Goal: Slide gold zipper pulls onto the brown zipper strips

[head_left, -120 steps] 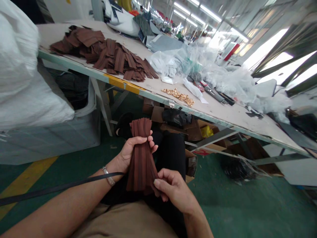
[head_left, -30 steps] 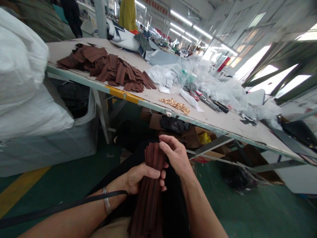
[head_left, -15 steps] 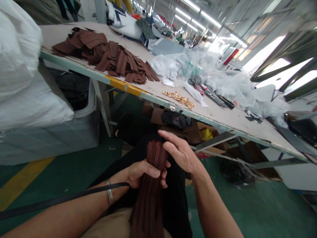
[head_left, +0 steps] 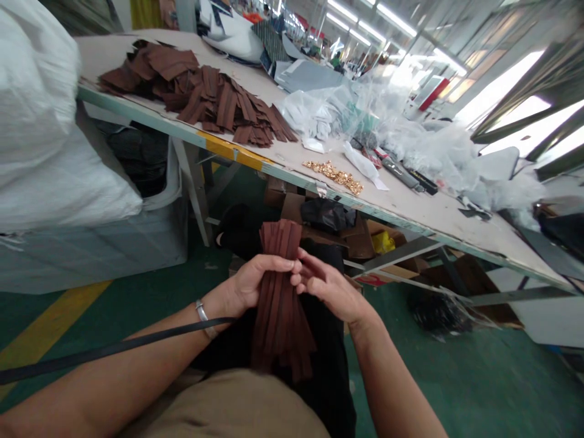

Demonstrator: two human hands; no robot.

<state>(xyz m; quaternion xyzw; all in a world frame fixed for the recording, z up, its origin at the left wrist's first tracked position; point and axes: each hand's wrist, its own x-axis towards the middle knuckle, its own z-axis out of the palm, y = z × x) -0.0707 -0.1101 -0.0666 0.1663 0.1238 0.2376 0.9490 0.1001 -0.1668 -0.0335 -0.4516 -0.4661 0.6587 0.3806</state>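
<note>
A bundle of brown zipper strips [head_left: 278, 310] hangs over my lap, its top ends fanned a little and its lower ends spread. My left hand [head_left: 255, 277] is wrapped round the upper part, thumb across the front and fingers behind. Beside the bundle's right edge, my right hand [head_left: 331, 286] has its fingers bent and its thumb apart; its fingertips are at the edge, close to the left fingertips. A dark strap [head_left: 118, 347] runs from the left side to my left wrist, near a silver bracelet [head_left: 203, 316].
On the table [head_left: 283, 167] lie a heap of brown zipper strips [head_left: 205, 97], a small pile of gold metal pieces [head_left: 335, 175], clear plastic bags [head_left: 410, 143] and a grey-handled tool [head_left: 401, 173]. A grey bin [head_left: 100, 249] with a white sack [head_left: 50, 146] stands left. Boxes sit below the table.
The bundle has risen away from my body, and its lower ends now show. My right hand has moved from above its top end down to its right edge.
</note>
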